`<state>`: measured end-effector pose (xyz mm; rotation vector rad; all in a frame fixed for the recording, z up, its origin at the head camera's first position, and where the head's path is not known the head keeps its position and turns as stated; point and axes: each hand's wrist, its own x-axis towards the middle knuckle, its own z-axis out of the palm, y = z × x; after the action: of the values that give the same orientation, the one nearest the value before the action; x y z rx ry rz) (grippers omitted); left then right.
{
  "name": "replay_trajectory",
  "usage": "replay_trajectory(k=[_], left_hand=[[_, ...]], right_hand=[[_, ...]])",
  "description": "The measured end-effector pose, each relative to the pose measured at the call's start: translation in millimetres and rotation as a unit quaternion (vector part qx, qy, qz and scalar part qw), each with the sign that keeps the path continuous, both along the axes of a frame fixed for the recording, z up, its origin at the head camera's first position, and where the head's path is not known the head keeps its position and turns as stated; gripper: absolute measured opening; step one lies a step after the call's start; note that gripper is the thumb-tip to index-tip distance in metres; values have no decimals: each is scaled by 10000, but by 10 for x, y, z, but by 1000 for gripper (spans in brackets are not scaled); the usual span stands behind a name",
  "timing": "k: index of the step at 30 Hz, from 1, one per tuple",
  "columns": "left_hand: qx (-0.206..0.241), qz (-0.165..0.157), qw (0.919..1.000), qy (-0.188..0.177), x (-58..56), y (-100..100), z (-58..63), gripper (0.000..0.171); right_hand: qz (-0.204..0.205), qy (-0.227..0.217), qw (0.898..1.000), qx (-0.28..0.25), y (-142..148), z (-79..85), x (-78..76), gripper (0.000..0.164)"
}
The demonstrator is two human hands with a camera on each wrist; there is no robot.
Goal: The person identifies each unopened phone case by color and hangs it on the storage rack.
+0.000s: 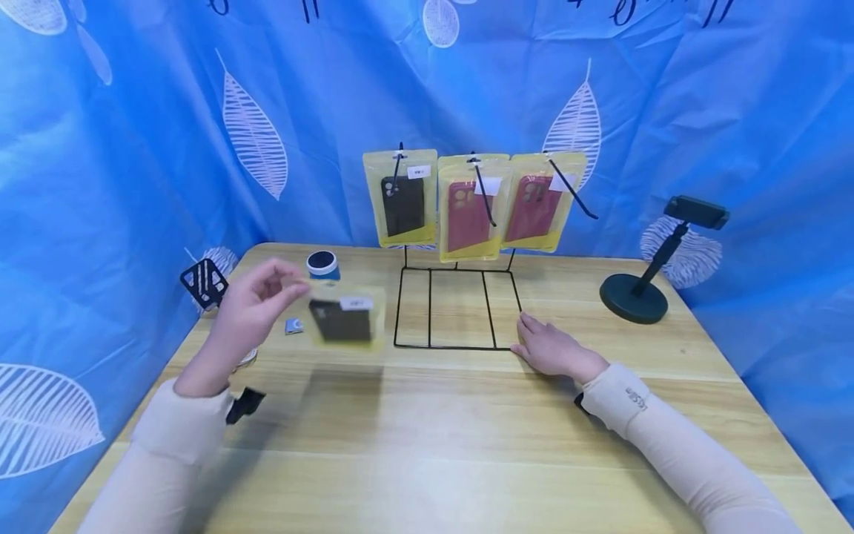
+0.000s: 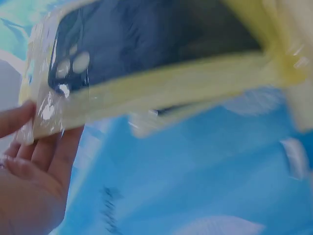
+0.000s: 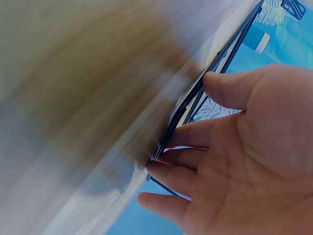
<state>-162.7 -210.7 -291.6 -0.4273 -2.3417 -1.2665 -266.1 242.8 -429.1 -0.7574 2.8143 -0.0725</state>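
Observation:
My left hand [image 1: 248, 310] is raised over the table's left side. Its thumb and fingers pinch one end of a bagged black phone case [image 1: 340, 324], a clear pouch with yellow trim and a white label. The left wrist view shows the case's camera cutouts [image 2: 73, 66] through the plastic. My right hand [image 1: 555, 350] holds the front right corner of a black wire display rack [image 1: 454, 347], thumb and fingertips against the wire. From its hooks hang a bagged black case [image 1: 404, 211] on the left and bagged pinkish-red cases in the middle [image 1: 467, 219] and on the right [image 1: 534, 211].
A dark phone stand [image 1: 634, 298] stands at the table's right. Behind my left hand are a blue-and-white round container [image 1: 323, 265], a small blue packet [image 1: 293, 326] and a black slotted holder [image 1: 204, 284]. A blue patterned curtain [image 1: 320, 89] hangs behind the table.

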Motion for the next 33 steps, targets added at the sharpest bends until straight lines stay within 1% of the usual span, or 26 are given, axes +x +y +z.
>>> replay_trajectory(k=[2, 4, 6, 8, 10, 12, 14, 17, 21, 25, 28, 33], left_hand=[[313, -167, 9986, 403, -114, 143, 167, 8], [646, -366, 9949, 676, -226, 274, 323, 7], [963, -485, 9914, 739, -322, 384, 458, 6], [1223, -561, 9879, 774, -396, 481, 566, 5], [1380, -605, 9853, 801, -450, 556, 641, 4], [1449, -632, 9840, 825, -496, 610, 687, 5], [1435, -632, 9842, 827, -538, 644, 707, 8], [1385, -602, 9856, 758, -604, 671, 697, 13], [1333, -566, 9877, 582, -701, 678, 642, 16], [1403, -515, 9878, 429, -811, 668, 582, 10], [1445, -483, 9877, 343, -895, 656, 544, 9], [1344, -349, 9901, 203, -1014, 645, 500, 19]], right_hand=[[-22, -8, 10000, 5, 0, 0, -1, 64], [-45, -28, 10000, -1, -5, 4, 0, 65], [-54, -40, 10000, 1, -13, 9, 3, 65], [-56, -53, 10000, -4, -18, 11, 6, 65], [-55, -65, 10000, -8, -22, 8, 6, 65], [-45, -62, 10000, 5, -23, 3, 3, 65], [-34, -44, 10000, 9, -21, 1, 1, 65], [-24, -9, 10000, 5, -17, 5, 1, 65], [-19, -3, 10000, -17, -16, 21, 3, 64], [-18, -19, 10000, -19, -21, 30, 4, 64], [-16, -29, 10000, -9, -25, 31, 8, 64], [-7, -30, 10000, -7, -23, 28, 12, 64]])
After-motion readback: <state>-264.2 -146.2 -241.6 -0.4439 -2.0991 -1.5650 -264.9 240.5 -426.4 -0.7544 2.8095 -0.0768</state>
